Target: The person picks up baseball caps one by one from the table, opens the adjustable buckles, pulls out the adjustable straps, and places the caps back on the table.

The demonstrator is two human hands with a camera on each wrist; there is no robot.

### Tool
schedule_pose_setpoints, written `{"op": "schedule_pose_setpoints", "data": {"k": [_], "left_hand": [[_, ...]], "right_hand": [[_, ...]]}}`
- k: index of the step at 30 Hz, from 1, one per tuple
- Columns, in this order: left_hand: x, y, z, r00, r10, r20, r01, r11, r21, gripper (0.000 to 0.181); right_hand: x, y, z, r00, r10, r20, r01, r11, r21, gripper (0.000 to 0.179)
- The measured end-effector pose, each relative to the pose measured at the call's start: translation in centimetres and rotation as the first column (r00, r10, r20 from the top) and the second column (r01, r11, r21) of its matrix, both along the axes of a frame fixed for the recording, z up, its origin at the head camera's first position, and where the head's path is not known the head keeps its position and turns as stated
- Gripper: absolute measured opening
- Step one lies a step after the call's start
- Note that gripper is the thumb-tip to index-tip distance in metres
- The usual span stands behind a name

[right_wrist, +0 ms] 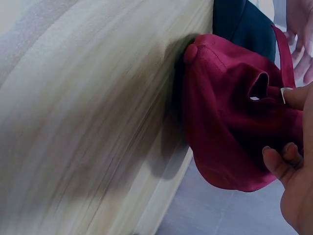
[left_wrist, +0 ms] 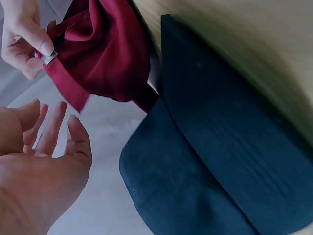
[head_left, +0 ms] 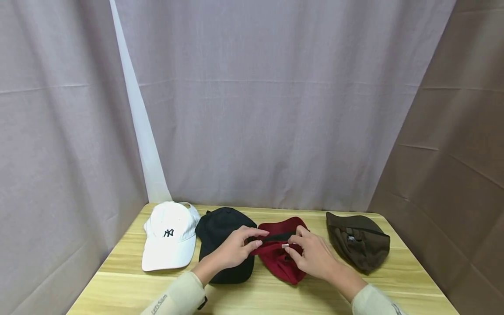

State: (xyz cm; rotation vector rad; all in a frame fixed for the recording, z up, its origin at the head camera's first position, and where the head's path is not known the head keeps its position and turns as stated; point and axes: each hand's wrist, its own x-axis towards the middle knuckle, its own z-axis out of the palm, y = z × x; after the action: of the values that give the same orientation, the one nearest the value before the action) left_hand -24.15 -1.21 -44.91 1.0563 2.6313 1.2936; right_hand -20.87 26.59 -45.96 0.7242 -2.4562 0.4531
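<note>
A red baseball cap (head_left: 277, 259) lies crown toward me, its back strap and a small metal buckle (head_left: 285, 246) showing. My right hand (head_left: 315, 256) pinches the strap at the buckle between thumb and fingers. The strap's loose end (left_wrist: 73, 95) sticks out from that grip in the left wrist view. Beside it, my left hand (left_wrist: 44, 176) has its fingers parted and bent a little, holding nothing, a short way from the strap end. An opening at the cap's back (right_wrist: 220, 122) shows above the strap in the right wrist view.
A black cap (head_left: 224, 229) lies under my left forearm, close against the red one. Farther left is a white cap (head_left: 167, 251) with a dark logo. A dark brown cap (head_left: 366, 249) rests at the right of the wooden table (head_left: 118, 280). Grey curtains (head_left: 275, 109) surround the table.
</note>
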Motion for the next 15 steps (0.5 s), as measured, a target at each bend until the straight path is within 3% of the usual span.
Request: {"op": "schedule_pose_setpoints", "data": {"k": [7, 15], "left_hand": [[-1.1, 2.3, -0.4, 0.997, -0.072, -0.005, 0.071, 0.991, -0.115, 0.034], [-1.7, 4.2, -0.4, 0.995, -0.044, -0.089, 0.029, 0.986, -0.162, 0.025]], "right_hand": [[-0.5, 0.0, -0.3, 1.0, 0.015, 0.001, -0.015, 1.0, -0.019, 0.013], [-0.8, 0.1, -0.7, 0.999, 0.028, -0.037, -0.029, 0.999, -0.022, 0.009]]}}
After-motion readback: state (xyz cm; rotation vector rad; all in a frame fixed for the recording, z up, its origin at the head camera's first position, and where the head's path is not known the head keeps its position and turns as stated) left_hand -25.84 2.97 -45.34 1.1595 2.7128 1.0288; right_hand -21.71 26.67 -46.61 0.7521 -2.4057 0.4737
